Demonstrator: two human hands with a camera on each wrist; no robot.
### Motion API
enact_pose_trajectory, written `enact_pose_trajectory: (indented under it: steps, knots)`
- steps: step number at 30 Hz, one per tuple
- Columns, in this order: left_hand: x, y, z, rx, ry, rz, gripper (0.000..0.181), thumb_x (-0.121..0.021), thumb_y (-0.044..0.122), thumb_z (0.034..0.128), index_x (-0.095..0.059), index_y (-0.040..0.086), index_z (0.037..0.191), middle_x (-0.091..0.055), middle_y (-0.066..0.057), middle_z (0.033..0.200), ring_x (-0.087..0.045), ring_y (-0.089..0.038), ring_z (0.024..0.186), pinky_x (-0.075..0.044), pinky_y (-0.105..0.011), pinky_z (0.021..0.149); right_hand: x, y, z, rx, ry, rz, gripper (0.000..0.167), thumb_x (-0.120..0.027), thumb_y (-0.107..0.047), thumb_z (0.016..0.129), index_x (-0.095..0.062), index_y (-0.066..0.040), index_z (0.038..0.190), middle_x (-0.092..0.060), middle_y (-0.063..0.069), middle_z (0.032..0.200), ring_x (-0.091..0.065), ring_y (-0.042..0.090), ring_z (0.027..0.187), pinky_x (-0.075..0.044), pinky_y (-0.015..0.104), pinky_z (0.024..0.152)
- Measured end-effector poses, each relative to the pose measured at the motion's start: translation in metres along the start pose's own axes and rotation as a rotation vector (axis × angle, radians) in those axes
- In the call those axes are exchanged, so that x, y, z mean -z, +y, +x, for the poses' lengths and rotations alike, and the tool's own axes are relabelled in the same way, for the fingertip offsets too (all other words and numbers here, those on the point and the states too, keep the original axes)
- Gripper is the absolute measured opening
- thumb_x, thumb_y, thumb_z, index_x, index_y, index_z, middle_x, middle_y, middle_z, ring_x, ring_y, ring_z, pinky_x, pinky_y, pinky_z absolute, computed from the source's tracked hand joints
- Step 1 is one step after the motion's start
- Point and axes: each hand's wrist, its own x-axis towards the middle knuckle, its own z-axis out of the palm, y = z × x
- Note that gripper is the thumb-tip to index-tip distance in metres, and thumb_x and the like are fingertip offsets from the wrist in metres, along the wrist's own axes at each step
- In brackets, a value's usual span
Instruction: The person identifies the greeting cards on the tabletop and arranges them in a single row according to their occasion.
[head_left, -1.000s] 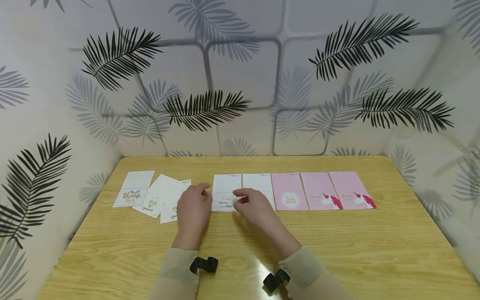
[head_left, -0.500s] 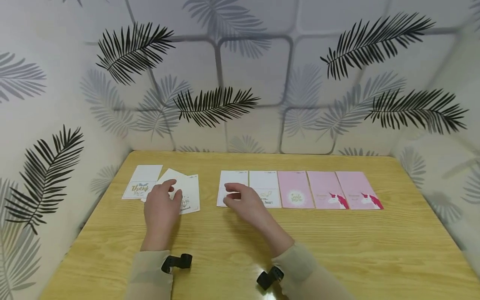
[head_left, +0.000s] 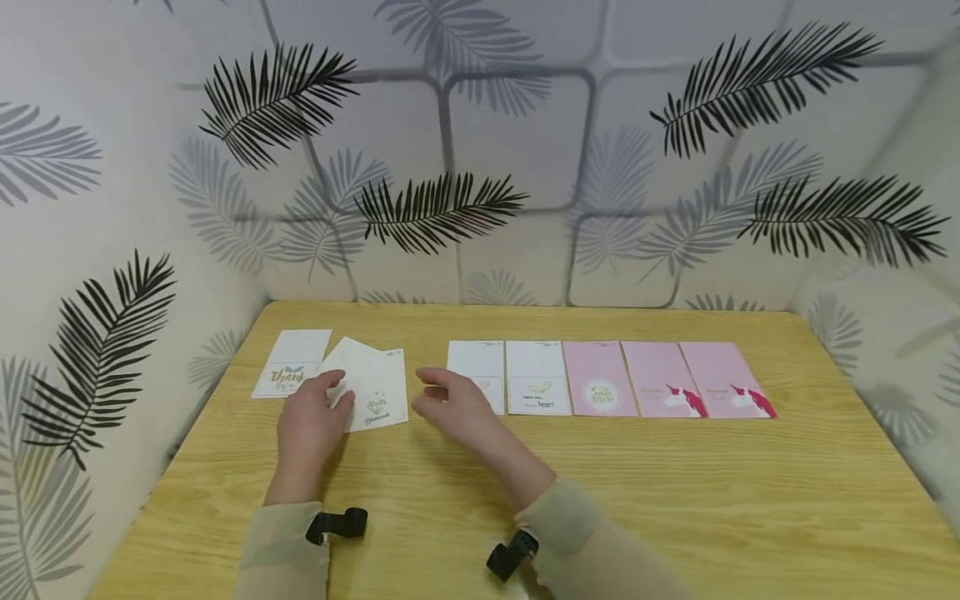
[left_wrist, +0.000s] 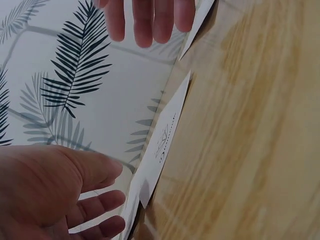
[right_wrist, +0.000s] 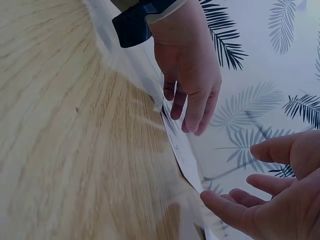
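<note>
My left hand (head_left: 311, 425) is at the left group of cards, its fingers loosely bent over the lower left part of a white diamond card (head_left: 386, 383). A second white card (head_left: 350, 354) lies partly under that one. Left of them is a white "Thank you" card (head_left: 303, 346), its right side partly hidden by the hand. My right hand (head_left: 463, 412) hovers just right of the diamond card, fingers relaxed and holding nothing. It covers part of the leftmost white card (head_left: 475, 358) in the row. In the left wrist view, the diamond card (left_wrist: 167, 125) lies between both hands.
The row continues rightward with a white "heart" card (head_left: 536, 358), a pink "smile more" card (head_left: 592, 362) and two pink unicorn cards (head_left: 652, 362). All lie on a wooden table (head_left: 675, 492). A leaf-patterned wall covering (head_left: 510, 250) stands behind.
My left hand has moved left, from the gap beside the row onto the loose cards. The right hand has followed leftward, uncovering the second white card. The head view has shifted slightly.
</note>
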Motion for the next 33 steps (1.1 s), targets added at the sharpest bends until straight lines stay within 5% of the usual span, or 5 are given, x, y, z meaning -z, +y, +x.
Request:
enact_pose_trajectory:
  steps: [15, 28, 33]
  knots:
    - [-0.006, -0.005, 0.002, -0.004, -0.019, 0.114, 0.045, -0.071, 0.018, 0.1035, -0.069, -0.007, 0.141, -0.068, -0.032, 0.138, -0.061, -0.058, 0.129, -0.049, -0.069, 0.105, -0.028, -0.006, 0.009, -0.054, -0.002, 0.052, 0.054, -0.071, -0.02, 0.104, -0.062, -0.008, 0.157, -0.058, 0.012, 0.161, -0.05, 0.035, 0.152, -0.044, 0.054, 0.12]
    - [-0.005, -0.01, -0.004, 0.052, -0.024, 0.144, 0.047, -0.071, 0.021, 0.1046, -0.067, -0.005, 0.144, -0.055, -0.034, 0.15, -0.048, -0.061, 0.133, -0.042, -0.074, 0.104, -0.037, -0.005, 0.018, -0.141, -0.002, 0.187, 0.052, -0.071, -0.012, 0.104, -0.064, -0.007, 0.154, -0.057, 0.019, 0.159, -0.054, 0.035, 0.147, -0.06, 0.038, 0.1]
    - [-0.006, -0.01, -0.004, 0.058, -0.026, 0.151, 0.047, -0.071, 0.021, 0.1048, -0.067, -0.004, 0.144, -0.055, -0.034, 0.15, -0.048, -0.06, 0.133, -0.042, -0.074, 0.104, -0.038, -0.002, 0.019, -0.15, 0.027, 0.19, 0.053, -0.072, -0.01, 0.101, -0.065, -0.008, 0.154, -0.06, 0.017, 0.156, -0.056, 0.033, 0.146, -0.056, 0.044, 0.107]
